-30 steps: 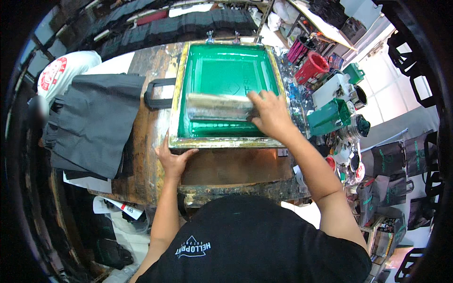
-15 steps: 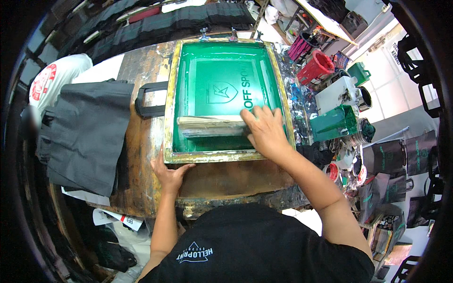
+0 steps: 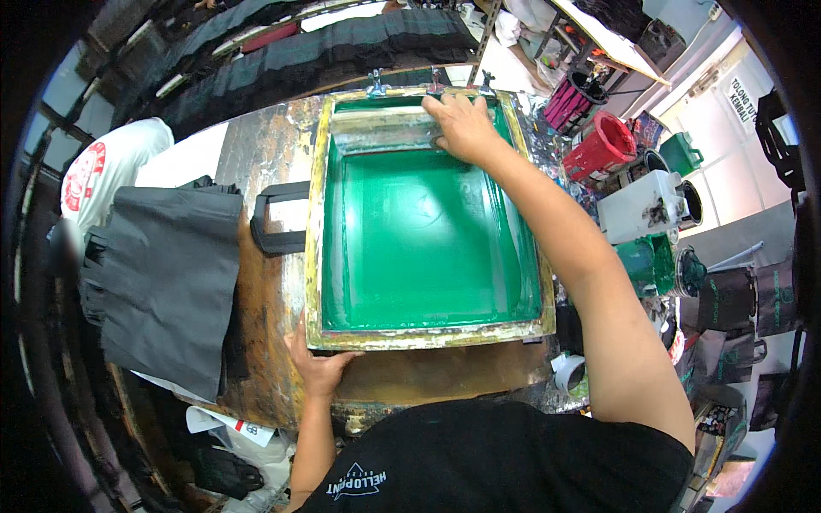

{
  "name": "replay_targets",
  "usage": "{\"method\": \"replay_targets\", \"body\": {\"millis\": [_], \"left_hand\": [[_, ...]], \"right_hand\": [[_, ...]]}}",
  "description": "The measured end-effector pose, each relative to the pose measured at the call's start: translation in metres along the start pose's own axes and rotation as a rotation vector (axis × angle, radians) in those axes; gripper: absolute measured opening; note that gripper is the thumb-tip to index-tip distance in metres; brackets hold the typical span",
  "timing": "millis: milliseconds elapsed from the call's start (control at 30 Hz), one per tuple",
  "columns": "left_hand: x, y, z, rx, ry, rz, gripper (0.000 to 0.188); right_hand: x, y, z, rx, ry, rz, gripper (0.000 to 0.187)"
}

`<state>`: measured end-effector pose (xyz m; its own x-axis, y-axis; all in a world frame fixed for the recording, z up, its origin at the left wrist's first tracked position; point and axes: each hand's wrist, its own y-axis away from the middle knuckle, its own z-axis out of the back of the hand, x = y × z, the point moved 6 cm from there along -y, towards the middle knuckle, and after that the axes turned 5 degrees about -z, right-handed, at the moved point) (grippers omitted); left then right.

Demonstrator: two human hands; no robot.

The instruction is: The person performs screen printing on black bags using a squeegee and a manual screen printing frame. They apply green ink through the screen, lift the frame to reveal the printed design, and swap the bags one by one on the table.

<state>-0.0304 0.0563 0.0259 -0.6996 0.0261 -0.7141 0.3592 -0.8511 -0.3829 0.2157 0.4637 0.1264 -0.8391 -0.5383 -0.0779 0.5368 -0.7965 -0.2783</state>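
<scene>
The right hand (image 3: 462,126) grips 1 squeegee (image 3: 376,131) (left hand (image 3: 318,369) touching the frame (image 3: 428,339)).

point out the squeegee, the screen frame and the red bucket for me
Squeegee (image 3: 383,131): head view, on the middle of its exposed long side
Screen frame (image 3: 432,337): head view, on the bar nearest the person
Red bucket (image 3: 592,156): head view, on its outer wall

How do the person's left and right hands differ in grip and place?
Grip: the right hand is closed on the right end of the squeegee; the left hand is spread, thumb apart from its fingers.
Place: the right hand is inside the far end of the screen frame; the left hand is at its near left corner.
Both are bare.
</scene>
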Motion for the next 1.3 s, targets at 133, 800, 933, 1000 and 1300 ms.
{"method": "replay_targets", "body": {"millis": [133, 800, 933, 1000, 1300], "left_hand": [[0.001, -0.001, 0.001, 0.001, -0.044, -0.01, 0.112], [-0.117, -0.246, -0.049, -0.012, -0.194, -0.612, 0.08], [-0.133, -0.327, -0.117, -0.019, -0.338, -0.767, 0.072], [-0.117, -0.348, -0.154, -0.001, -0.429, -0.805, 0.07], [-0.102, -0.348, -0.181, 0.104, -0.567, -0.641, 0.07]], "right_hand": [[-0.024, -0.047, -0.017, -0.013, -0.028, 0.004, 0.071], [-0.015, -0.021, -0.003, -0.29, 0.05, -0.047, 0.048], [-0.018, -0.018, -0.019, -0.311, 0.137, -0.052, 0.042], [-0.015, -0.018, -0.026, -0.311, 0.173, -0.052, 0.04], [-0.005, -0.003, -0.018, -0.343, 0.193, -0.043, 0.036]]}}
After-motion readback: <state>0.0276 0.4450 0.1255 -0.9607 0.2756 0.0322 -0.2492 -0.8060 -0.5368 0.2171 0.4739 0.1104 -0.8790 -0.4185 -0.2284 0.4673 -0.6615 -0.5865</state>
